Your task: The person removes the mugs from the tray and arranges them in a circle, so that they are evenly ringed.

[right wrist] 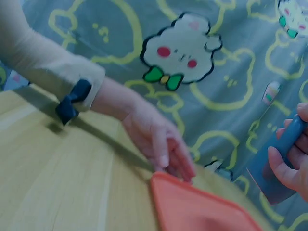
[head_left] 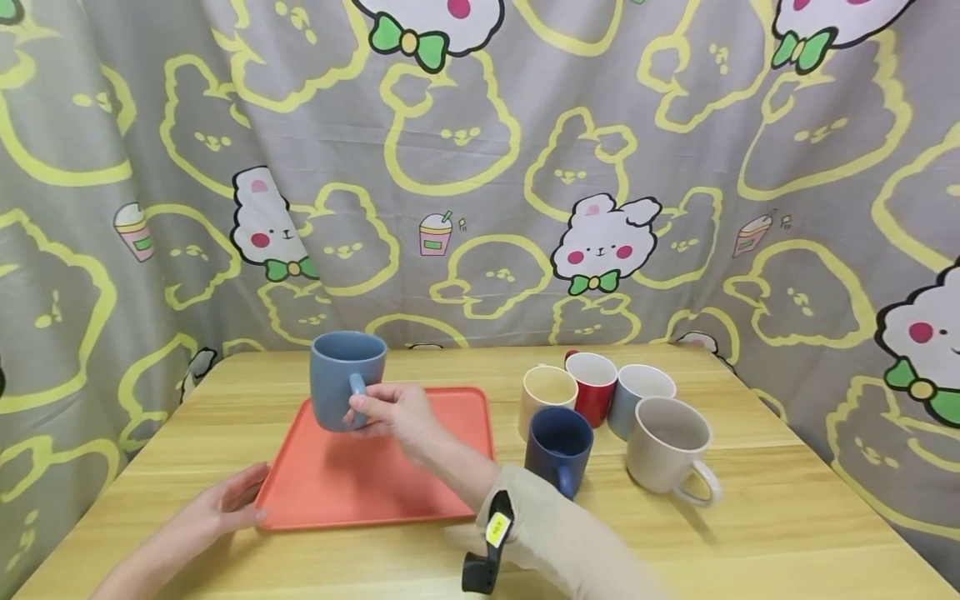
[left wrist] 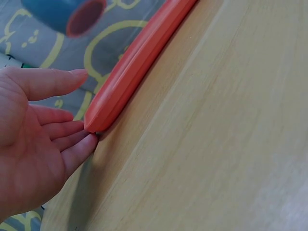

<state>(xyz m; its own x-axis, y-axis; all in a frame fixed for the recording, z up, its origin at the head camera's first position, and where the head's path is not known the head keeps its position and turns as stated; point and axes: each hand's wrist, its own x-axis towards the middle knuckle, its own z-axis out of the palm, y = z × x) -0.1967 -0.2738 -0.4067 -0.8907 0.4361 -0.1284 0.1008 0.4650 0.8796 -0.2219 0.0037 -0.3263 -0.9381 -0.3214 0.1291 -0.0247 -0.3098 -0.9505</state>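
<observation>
A blue-grey mug (head_left: 330, 387) hangs over the left back part of a red-orange tray (head_left: 360, 492), its opening facing up. My right hand (head_left: 401, 417) grips it by the handle, with fingers and thumb around the handle. At the tray's near left corner is my left hand (head_left: 228, 504). In the left wrist view its fingers (left wrist: 72, 144) stretch out nearly straight, tips against the tray's edge, and the thumb stands apart above. The right wrist view shows part of the mug (right wrist: 272, 166) in my right hand at the right border.
Right of the tray several mugs stand close together: cream (head_left: 532, 408), red (head_left: 596, 400), light blue (head_left: 622, 412), navy (head_left: 551, 458) and beige (head_left: 656, 458). A patterned curtain (head_left: 480, 167) hangs behind the wooden table (head_left: 787, 517).
</observation>
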